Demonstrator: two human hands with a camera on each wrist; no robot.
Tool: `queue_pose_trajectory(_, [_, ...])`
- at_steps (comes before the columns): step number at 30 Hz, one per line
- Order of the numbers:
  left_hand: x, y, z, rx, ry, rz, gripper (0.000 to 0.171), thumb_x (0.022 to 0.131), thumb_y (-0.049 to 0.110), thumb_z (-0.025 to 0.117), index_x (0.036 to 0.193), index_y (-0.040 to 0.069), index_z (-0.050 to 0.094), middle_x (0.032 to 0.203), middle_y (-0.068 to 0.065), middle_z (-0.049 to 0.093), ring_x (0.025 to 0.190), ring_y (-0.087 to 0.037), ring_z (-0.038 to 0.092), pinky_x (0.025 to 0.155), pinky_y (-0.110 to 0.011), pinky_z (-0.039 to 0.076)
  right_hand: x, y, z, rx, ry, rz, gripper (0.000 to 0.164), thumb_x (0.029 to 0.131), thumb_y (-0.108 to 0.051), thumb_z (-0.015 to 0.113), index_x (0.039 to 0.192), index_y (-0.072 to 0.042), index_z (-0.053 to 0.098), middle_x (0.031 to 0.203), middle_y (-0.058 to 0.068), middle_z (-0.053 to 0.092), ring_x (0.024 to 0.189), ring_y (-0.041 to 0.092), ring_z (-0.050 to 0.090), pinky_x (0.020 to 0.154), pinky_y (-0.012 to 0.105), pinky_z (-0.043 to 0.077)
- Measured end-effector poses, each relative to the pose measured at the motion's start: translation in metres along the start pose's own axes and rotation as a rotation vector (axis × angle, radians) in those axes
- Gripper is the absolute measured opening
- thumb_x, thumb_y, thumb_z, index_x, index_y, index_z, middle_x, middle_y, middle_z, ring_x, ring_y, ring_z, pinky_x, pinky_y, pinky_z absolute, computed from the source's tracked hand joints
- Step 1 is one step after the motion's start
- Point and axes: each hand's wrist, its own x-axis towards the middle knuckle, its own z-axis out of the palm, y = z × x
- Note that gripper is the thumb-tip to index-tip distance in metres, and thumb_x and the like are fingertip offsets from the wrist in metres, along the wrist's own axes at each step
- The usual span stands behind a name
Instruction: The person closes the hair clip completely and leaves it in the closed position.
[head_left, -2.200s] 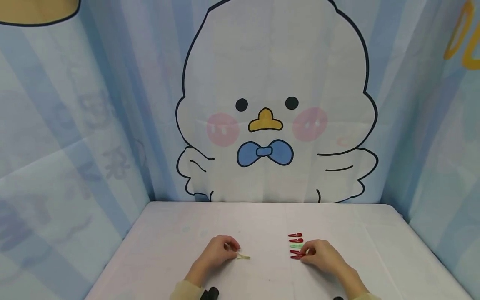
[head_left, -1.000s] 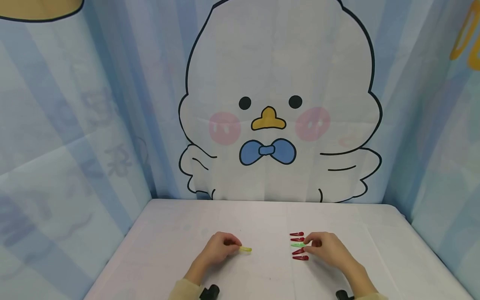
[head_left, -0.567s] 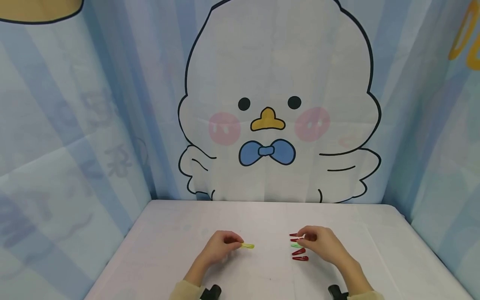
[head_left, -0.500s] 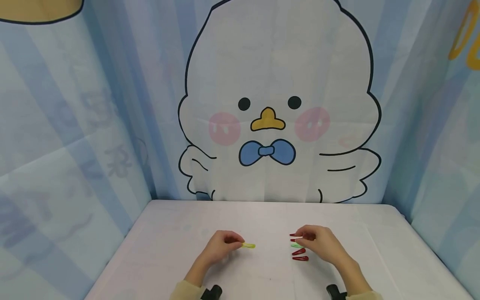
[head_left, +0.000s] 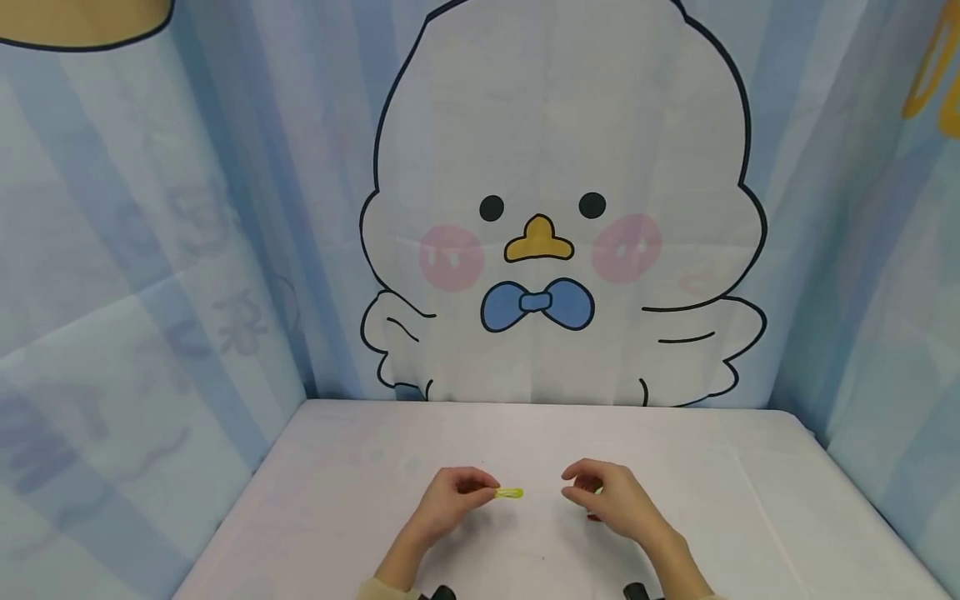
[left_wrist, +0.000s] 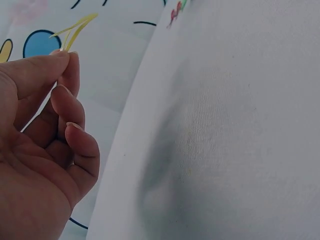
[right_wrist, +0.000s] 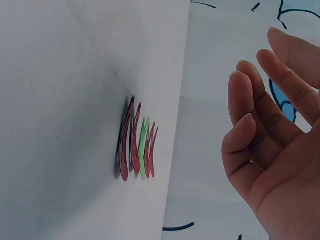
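Note:
Thumb and forefinger of my left hand (head_left: 452,502) pinch a yellow snap hair clip (head_left: 510,493) above the table. In the left wrist view the yellow clip (left_wrist: 80,30) has its two arms spread in a V. My right hand (head_left: 617,502) hovers to the right of it, thumb and fingertips apart, holding nothing. Below and behind that hand, a row of snap hair clips lies on the table, mostly hidden in the head view. The right wrist view shows the row: a green clip (right_wrist: 143,150) between red clips (right_wrist: 125,150) on both sides.
A white cloth covers the table (head_left: 420,433). Behind it hangs a curtain (head_left: 540,358) printed with a white cartoon bird, and blue striped curtains (head_left: 150,292) stand at both sides.
My right hand has left the row of clips, moving left toward the left hand. My left hand has shifted slightly right with the yellow clip, which is raised from the table.

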Motion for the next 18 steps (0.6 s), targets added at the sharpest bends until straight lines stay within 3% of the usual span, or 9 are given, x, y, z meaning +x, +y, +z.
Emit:
queue_pose_trajectory(8, [-0.009, 0.005, 0.007, -0.036, 0.047, -0.02, 0.01, 0.09, 0.009, 0.077, 0.099, 0.005, 0.076, 0.095, -0.001, 0.071, 0.084, -0.018, 0.062, 0.077, -0.035, 0.053, 0.001, -0.004, 0.018, 0.029, -0.024, -0.137, 0.017, 0.09, -0.02, 0.077, 0.101, -0.008, 0.072, 0.081, -0.01, 0.066, 0.073, 0.007, 0.06, 0.066, 0.027, 0.049])
queue_pose_trajectory(18, [-0.019, 0.007, 0.011, -0.092, 0.064, 0.004, 0.012, 0.091, 0.007, 0.075, 0.102, 0.001, 0.075, 0.094, -0.003, 0.071, 0.083, -0.019, 0.061, 0.073, -0.03, 0.052, -0.004, -0.014, 0.038, 0.156, -0.045, -0.129, 0.017, 0.091, -0.023, 0.077, 0.101, -0.01, 0.071, 0.084, -0.007, 0.069, 0.077, 0.01, 0.063, 0.07, 0.027, 0.052])
